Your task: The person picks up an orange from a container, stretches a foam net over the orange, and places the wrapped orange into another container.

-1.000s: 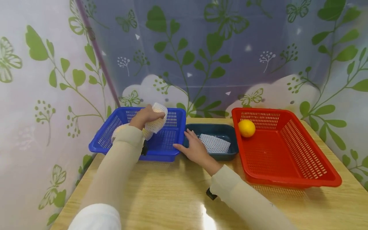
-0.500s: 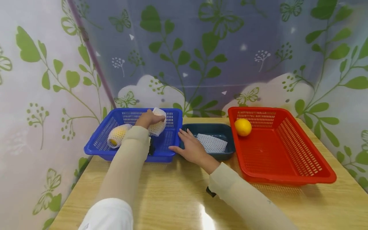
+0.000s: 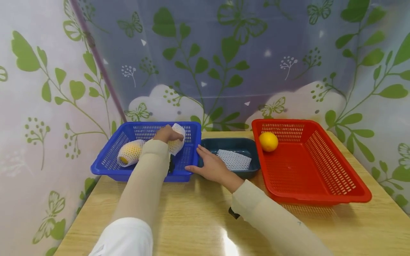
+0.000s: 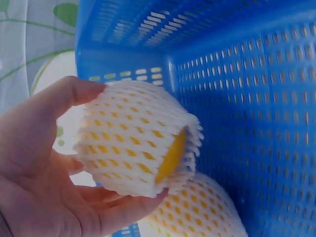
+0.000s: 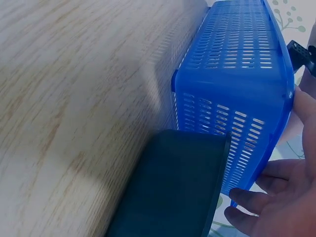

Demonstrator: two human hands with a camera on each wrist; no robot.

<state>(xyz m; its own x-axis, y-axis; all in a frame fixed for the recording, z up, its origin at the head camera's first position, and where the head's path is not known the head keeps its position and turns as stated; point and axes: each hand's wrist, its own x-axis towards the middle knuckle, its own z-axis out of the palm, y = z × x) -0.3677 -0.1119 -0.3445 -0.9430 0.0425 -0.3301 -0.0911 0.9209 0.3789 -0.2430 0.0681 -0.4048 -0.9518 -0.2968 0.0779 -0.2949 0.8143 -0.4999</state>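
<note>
In the head view my left hand (image 3: pixel 166 134) is inside the blue basket (image 3: pixel 189 174), holding an orange in a white foam net (image 3: pixel 177 140). The left wrist view shows thumb and fingers around this netted orange (image 4: pixel 136 140), its yellow skin showing at the net's open end. Another netted fruit (image 3: pixel 131 152) lies in the basket to the left, partly behind my sleeve. My right hand (image 3: pixel 213 165) rests on the basket's right rim, fingers fairly straight; in the right wrist view this hand (image 5: pixel 281 192) touches the rim with thumb and fingertips.
Right of the blue basket stands a dark green tray (image 3: pixel 253 174), with a flat white foam net (image 3: pixel 235 160) inside. Farther right, a red basket (image 3: pixel 320 199) holds one bare orange (image 3: pixel 268 141). All stand on a wooden table (image 3: pixel 192 217) before a patterned curtain.
My left hand has lowered the netted orange slightly into the blue basket, uncovering more of the other netted fruit. My right hand stays at the rim. The whole view has shifted a little.
</note>
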